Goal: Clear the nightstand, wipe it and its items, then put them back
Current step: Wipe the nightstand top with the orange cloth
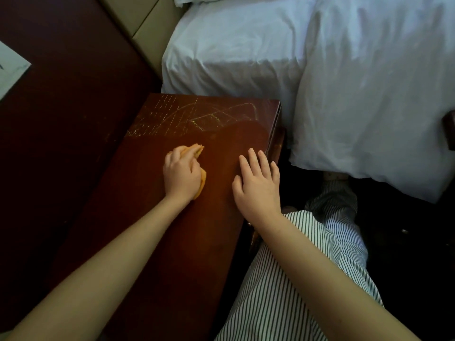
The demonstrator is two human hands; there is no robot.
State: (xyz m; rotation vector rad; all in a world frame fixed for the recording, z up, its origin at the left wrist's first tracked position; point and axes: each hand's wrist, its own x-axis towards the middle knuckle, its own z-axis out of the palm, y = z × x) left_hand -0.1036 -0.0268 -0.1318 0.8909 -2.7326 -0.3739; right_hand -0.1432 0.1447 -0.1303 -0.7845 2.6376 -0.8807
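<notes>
Tabletop [192,254] cleared, wipe underway: left hand [182,174] grip round cloth [197,150], right hand [257,185] flat, fingers straight. Items' wipe & return prob. left to do.

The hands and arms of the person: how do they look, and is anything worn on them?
The left forearm and right forearm are bare to the picture's edge, without sleeves. The left hand and right hand wear no gloves; no ring, watch or bracelet shows. A white garment with thin dark stripes covers the legs.
</notes>
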